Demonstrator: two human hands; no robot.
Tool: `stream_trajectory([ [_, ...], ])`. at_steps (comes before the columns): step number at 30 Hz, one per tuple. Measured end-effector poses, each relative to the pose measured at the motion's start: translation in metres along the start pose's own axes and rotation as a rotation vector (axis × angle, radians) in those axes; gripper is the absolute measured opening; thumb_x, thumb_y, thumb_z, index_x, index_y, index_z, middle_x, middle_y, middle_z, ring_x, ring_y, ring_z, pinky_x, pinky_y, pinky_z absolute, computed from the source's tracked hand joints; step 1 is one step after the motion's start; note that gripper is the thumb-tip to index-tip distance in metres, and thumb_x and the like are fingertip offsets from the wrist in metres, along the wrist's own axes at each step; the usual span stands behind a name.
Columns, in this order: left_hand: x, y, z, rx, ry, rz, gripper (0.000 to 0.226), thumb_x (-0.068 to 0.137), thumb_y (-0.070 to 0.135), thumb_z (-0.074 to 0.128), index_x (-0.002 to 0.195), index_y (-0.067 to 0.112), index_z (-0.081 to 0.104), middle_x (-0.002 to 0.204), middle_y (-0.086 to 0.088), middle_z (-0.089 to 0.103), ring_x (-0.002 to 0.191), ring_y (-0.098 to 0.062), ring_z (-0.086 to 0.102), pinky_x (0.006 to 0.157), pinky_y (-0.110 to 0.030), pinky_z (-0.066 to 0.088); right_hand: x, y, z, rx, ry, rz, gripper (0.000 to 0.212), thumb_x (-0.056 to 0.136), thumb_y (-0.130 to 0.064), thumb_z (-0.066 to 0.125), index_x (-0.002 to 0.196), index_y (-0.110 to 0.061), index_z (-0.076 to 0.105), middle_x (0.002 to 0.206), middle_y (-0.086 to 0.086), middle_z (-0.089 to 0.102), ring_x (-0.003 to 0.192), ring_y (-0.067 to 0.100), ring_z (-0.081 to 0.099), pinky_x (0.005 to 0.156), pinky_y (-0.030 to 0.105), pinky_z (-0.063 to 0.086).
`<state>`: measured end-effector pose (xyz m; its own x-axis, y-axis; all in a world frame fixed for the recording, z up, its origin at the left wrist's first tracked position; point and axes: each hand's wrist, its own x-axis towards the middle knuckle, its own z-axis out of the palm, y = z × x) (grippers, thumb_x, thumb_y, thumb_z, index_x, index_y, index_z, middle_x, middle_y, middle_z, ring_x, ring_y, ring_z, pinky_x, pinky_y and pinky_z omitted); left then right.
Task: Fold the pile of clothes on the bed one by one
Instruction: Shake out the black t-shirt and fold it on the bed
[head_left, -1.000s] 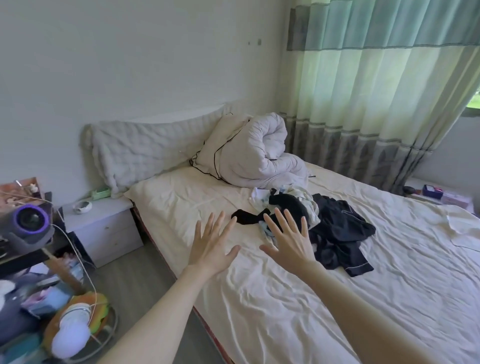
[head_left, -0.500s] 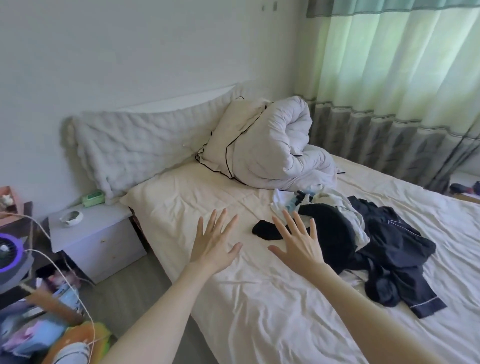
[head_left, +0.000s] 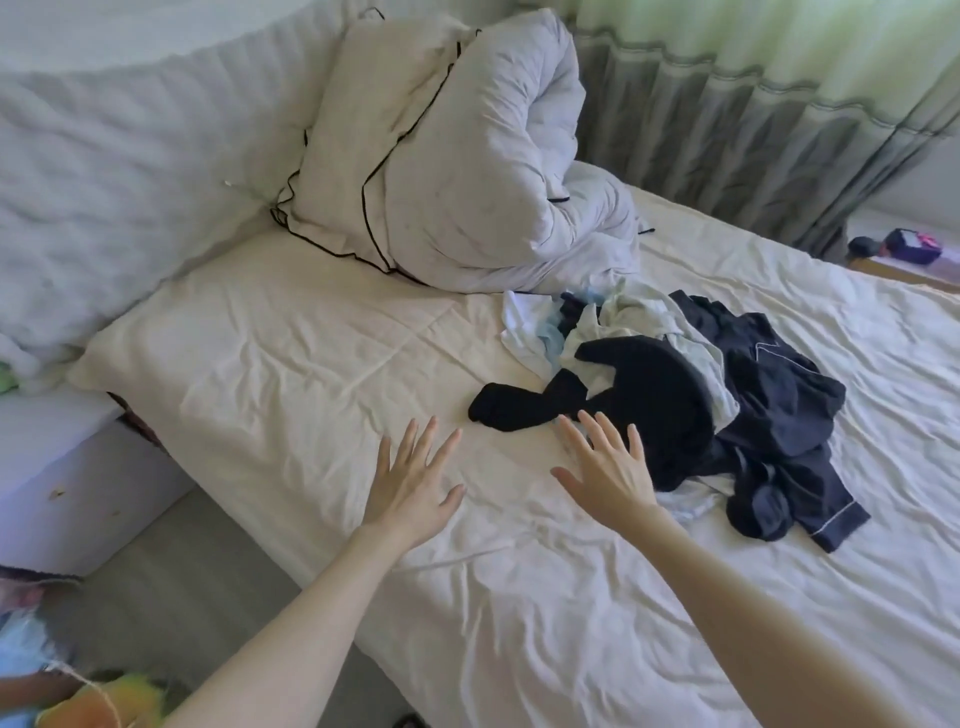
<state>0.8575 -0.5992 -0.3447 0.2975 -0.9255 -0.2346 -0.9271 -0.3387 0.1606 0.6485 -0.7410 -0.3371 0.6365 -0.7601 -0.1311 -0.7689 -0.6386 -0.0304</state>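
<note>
Closer now, right hand (head_left: 608, 475) hides pile (head_left: 675, 395) (partly).

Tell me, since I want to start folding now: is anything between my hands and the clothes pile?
Nothing visible. Both the left hand and the right hand are open over bare sheet, and the right hand's fingertips already overlap the black garment at the pile's near edge.

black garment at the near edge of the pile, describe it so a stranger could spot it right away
Find the clothes pile on the cream sheet. The black garment lies on its near-left side, just beyond the right hand. Unlike the piped navy pyjamas, it is plain black.
</note>
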Motion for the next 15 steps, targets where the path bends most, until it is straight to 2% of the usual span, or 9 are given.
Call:
stream_trajectory([
  [7,0.068,0.016,0.099,-0.064,-0.175,-0.004,0.066,0.097,0.049,0.030,0.150,0.031,-0.005,0.159,0.000,-0.014,0.145,-0.020,-0.016,0.115,-0.044,-0.008,0.075,0.084,0.072,-0.047,-0.087,0.153,0.057,0.098,-0.036,0.043,0.148,-0.017,0.025,0.152,0.006,0.030,0.143,0.023,0.021,0.114,0.044,0.015],
  [10,0.088,0.027,0.144,-0.079,-0.256,-0.001,0.066,0.098,0.048,0.030,0.150,0.031,-0.006,0.159,-0.001,-0.013,0.145,-0.021,-0.015,0.115,-0.044,-0.008,0.103,0.120,0.098,-0.030,0.020,0.275,0.046,0.095,-0.025,0.048,0.139,-0.011,0.040,0.134,0.012,0.048,0.122,0.030,0.043,0.097,0.041,0.033],
  [11,0.095,0.030,0.158,-0.091,-0.274,0.003,0.065,0.098,0.048,0.030,0.150,0.031,-0.006,0.159,-0.001,-0.014,0.145,-0.021,-0.015,0.115,-0.044,-0.008,0.112,0.132,0.105,-0.018,0.052,0.350,0.046,0.094,-0.023,0.051,0.138,-0.010,0.041,0.129,0.014,0.049,0.116,0.032,0.045,0.092,0.042,0.035],
  [13,0.107,0.038,0.185,-0.112,-0.316,0.005,0.065,0.098,0.047,0.029,0.150,0.031,-0.006,0.158,0.000,-0.015,0.145,-0.021,-0.016,0.116,-0.044,-0.008,0.127,0.154,0.120,0.009,0.055,0.494,0.057,0.092,-0.027,0.057,0.141,-0.010,0.035,0.134,0.015,0.043,0.118,0.035,0.041,0.091,0.046,0.036],
  [15,0.118,0.045,0.211,-0.104,-0.378,0.015,0.065,0.099,0.046,0.030,0.150,0.031,-0.006,0.158,0.000,-0.016,0.145,-0.021,-0.016,0.116,-0.045,-0.007,0.134,0.175,0.140,-0.024,-0.030,0.537,0.069,0.090,-0.035,0.060,0.145,-0.011,0.026,0.144,0.014,0.033,0.127,0.034,0.034,0.094,0.049,0.035],
])
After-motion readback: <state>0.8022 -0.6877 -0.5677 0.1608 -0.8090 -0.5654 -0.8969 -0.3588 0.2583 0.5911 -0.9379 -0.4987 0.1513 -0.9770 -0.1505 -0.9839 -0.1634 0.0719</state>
